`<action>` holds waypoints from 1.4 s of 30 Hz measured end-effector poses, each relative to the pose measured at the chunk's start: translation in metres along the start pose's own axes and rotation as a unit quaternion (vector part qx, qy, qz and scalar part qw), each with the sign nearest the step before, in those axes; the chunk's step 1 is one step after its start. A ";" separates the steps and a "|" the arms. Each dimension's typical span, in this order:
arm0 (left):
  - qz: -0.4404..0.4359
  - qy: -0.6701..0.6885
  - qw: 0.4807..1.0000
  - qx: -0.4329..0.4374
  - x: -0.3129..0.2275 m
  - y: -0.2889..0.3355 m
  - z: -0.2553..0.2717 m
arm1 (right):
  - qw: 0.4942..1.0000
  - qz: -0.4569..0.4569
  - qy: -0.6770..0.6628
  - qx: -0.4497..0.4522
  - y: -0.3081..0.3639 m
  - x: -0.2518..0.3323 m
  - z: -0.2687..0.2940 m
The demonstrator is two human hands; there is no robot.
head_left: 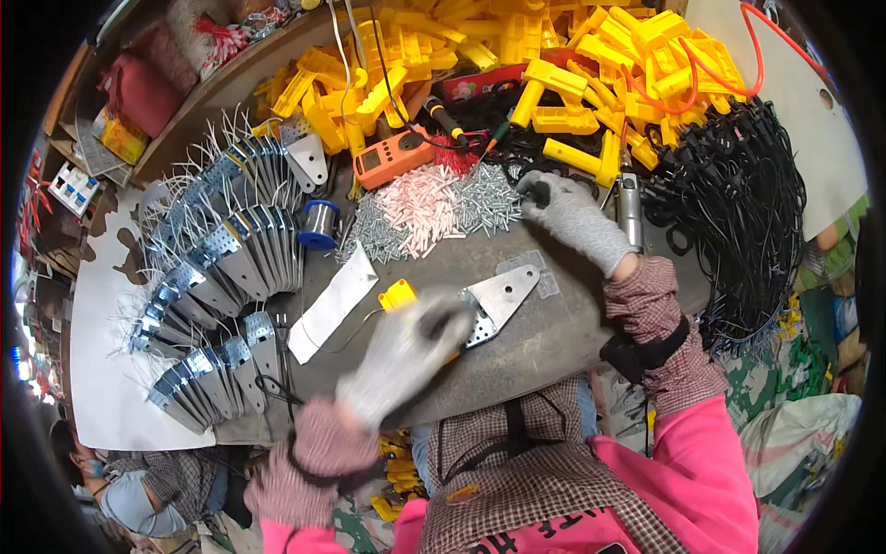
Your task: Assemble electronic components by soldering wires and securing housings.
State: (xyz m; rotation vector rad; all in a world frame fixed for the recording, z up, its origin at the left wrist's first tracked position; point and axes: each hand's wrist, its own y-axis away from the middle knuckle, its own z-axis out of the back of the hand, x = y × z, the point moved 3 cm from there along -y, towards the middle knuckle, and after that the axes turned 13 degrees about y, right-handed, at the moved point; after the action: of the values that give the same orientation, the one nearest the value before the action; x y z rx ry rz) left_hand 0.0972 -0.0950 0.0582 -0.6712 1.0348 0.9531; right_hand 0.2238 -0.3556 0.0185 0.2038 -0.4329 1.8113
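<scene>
Gloves cover both hands in the head view. The left hand [406,355], blurred, closes over a yellow-handled tool [399,295] at the counter's [544,342] near edge, pinning a metal bracket [498,300] flat beside it. The right hand [577,222] reaches the far edge, fingers pinching into the screw pile [484,198], within easy reach of finished brackets [231,249] stacked along the left edge.

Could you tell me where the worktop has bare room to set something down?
Bare grey top lies between the metal plate and the right hand. Crowded: screw pile behind, stacked metal brackets left, yellow plastic parts and black cables beyond.
</scene>
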 end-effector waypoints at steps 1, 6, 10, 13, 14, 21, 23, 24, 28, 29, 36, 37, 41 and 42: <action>-0.136 -0.185 0.973 -0.004 -0.001 -0.039 0.001 | 1.000 0.013 0.005 0.003 -0.003 0.003 -0.010; -0.198 -0.499 0.830 0.149 0.042 -0.132 -0.016 | 0.992 0.049 0.066 -0.101 -0.009 0.019 -0.047; -0.251 -0.445 0.854 0.101 0.044 -0.147 -0.019 | 0.989 0.065 -0.031 -0.128 -0.014 0.011 -0.045; -0.175 -0.506 0.830 0.155 0.017 -0.120 -0.010 | 0.996 -0.027 -0.069 -0.055 -0.015 0.006 -0.029; -0.168 -0.467 0.853 0.162 0.021 -0.112 -0.009 | 0.996 -0.006 -0.057 -0.068 -0.015 0.004 -0.029; -0.106 -0.322 0.930 0.140 0.036 -0.095 0.013 | 0.972 0.150 0.110 -0.142 0.052 0.010 -0.017; -0.077 -0.206 0.971 0.092 0.034 -0.081 0.026 | 0.984 0.131 0.111 -0.048 0.060 0.023 0.001; -0.074 -0.130 0.987 0.065 0.024 -0.074 0.031 | 0.986 0.106 0.122 0.033 0.066 0.029 0.013; 0.159 0.029 0.975 0.155 0.030 -0.053 0.036 | 0.958 0.200 -0.188 0.080 0.077 0.064 0.019; 0.143 0.004 0.972 0.186 0.023 -0.052 0.036 | 0.949 0.201 -0.220 0.101 0.079 0.071 0.010; 0.085 -0.048 0.926 0.363 0.032 -0.069 0.033 | 0.926 0.156 -0.317 0.130 0.085 0.082 -0.024; 0.062 -0.066 0.920 0.381 0.031 -0.071 0.033 | 0.918 0.167 -0.328 0.150 0.085 0.083 -0.024; 0.134 -0.087 0.889 0.429 0.030 -0.078 0.032 | 0.940 0.156 -0.288 0.090 0.083 0.084 -0.032; 0.135 -0.087 0.888 0.432 0.031 -0.075 0.033 | 0.932 0.186 -0.292 0.106 0.083 0.081 -0.037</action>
State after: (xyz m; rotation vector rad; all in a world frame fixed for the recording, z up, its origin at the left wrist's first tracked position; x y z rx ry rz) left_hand 0.1839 -0.0910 0.0439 0.3042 1.2677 0.6627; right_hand 0.1253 -0.2882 -0.0019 0.8767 -0.7268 2.1569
